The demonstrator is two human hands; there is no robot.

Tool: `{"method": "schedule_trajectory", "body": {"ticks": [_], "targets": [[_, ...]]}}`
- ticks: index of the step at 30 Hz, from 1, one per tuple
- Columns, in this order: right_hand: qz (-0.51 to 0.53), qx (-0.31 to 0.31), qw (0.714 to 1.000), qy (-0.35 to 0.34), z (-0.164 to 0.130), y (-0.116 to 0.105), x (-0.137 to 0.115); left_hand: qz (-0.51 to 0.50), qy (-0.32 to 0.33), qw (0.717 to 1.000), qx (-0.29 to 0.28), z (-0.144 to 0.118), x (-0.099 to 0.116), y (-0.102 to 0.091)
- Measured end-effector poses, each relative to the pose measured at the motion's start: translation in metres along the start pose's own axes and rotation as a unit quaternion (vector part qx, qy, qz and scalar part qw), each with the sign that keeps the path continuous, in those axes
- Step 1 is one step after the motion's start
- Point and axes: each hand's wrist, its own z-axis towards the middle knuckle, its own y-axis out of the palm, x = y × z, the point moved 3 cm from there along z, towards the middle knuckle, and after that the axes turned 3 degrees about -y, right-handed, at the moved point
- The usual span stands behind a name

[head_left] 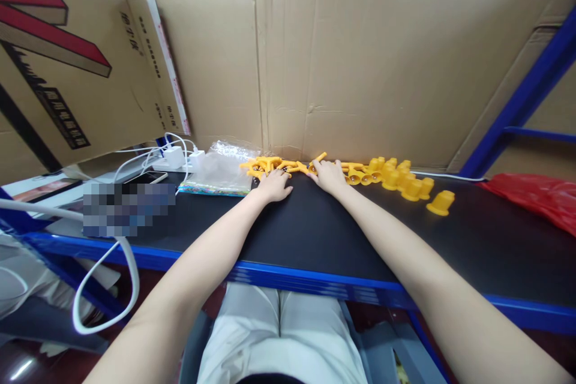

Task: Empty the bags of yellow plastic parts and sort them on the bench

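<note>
Cardboard sheets (360,66) wall the back of the black surface (315,234). Both hands lie flat and released at its far edge, grasping nothing: the left hand (273,186) and right hand (330,177) touch orange T-shaped pieces (270,164). Yellow caps (400,180) sit just right; a clear bag (220,171) lies left.
</note>
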Motion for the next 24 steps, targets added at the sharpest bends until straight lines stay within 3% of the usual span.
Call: {"method": "schedule_trajectory", "body": {"ticks": [5,13,20,24], "targets": [[0.039,0.021,0.999,0.031,-0.0036,0.0022,0.0031,0.001,-0.007,0.999,-0.043,0.0012,-0.0018,0.0055],[0.058,0.001,0.998,0.038,-0.0063,0.0031,0.0033,-0.017,-0.004,0.999,-0.040,0.0022,-0.0022,0.0056],[0.025,-0.004,0.999,0.027,-0.0079,-0.0033,-0.0014,-0.002,-0.005,1.000,-0.029,0.0023,-0.0012,0.0037],[0.032,-0.017,0.998,0.053,-0.0079,0.0022,0.0004,0.011,-0.022,1.000,0.018,0.0016,-0.0027,-0.0005]]}}
